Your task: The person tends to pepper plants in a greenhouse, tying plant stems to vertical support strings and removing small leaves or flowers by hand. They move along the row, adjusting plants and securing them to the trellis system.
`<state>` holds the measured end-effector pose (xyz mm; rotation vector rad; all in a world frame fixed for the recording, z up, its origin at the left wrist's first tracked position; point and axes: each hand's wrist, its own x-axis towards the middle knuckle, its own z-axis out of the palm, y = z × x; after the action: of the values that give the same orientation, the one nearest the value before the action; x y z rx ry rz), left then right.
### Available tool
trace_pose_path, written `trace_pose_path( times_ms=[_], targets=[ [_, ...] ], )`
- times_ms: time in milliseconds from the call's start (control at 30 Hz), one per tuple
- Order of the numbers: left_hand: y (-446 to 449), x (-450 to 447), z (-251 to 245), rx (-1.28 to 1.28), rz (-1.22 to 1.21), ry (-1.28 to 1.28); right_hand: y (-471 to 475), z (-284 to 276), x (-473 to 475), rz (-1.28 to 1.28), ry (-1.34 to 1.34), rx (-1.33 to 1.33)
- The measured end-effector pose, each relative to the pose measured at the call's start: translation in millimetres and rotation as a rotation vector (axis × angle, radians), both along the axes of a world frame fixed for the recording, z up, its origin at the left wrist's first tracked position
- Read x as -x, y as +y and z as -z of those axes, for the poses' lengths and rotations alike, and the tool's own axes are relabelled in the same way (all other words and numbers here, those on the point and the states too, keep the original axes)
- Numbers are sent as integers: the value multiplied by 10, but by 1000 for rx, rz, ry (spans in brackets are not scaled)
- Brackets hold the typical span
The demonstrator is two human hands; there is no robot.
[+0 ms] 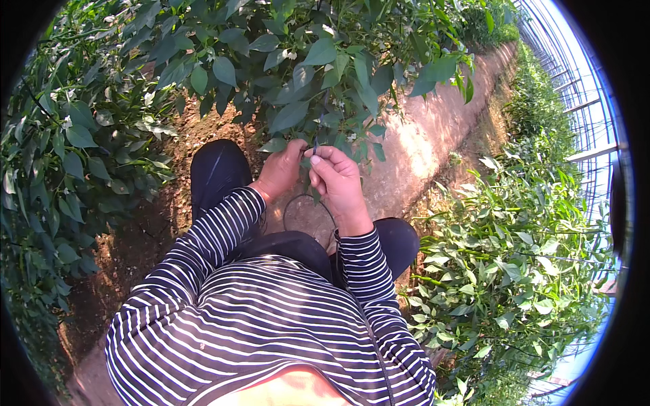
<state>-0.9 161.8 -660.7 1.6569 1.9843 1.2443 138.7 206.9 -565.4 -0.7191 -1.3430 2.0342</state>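
Note:
Both hands meet in front of the knees, just under the leaves of a flowering pepper plant (297, 66). Between the thumb and index finger of my right hand (336, 175) is a thin dark blue string (321, 124), which runs up into the foliage. My left hand (284, 167) is beside it, fingers curled near the string's lower end; whether it pinches the string is hidden by the fingers. A thin dark loop (285, 210), of string or wire, hangs below the hands, above the soil.
Dense pepper plants (76, 137) stand along the left. A bare dirt path (436, 122) runs to the upper right, with another row of pepper plants (508, 274) beyond it. Greenhouse frame bars (591, 152) show at the far right. The dark-clothed knees (221, 170) are bent.

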Motion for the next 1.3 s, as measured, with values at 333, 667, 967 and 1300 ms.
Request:
trace_pose_path(
  times_ms=[333,667,967,1300],
  targets=[
    [-171,288,-198,-546,-39,19,697,-168,-751,403,-109,-173],
    [-185,355,-182,-398,-153,-251,793,-183,-728,332,-131,-178],
    [-106,713,-556,-624,-141,-669,696,349,-415,423,-241,-306],
    [-302,736,-161,-583,-256,-641,-62,-843,724,240,57,-775]
  ],
)
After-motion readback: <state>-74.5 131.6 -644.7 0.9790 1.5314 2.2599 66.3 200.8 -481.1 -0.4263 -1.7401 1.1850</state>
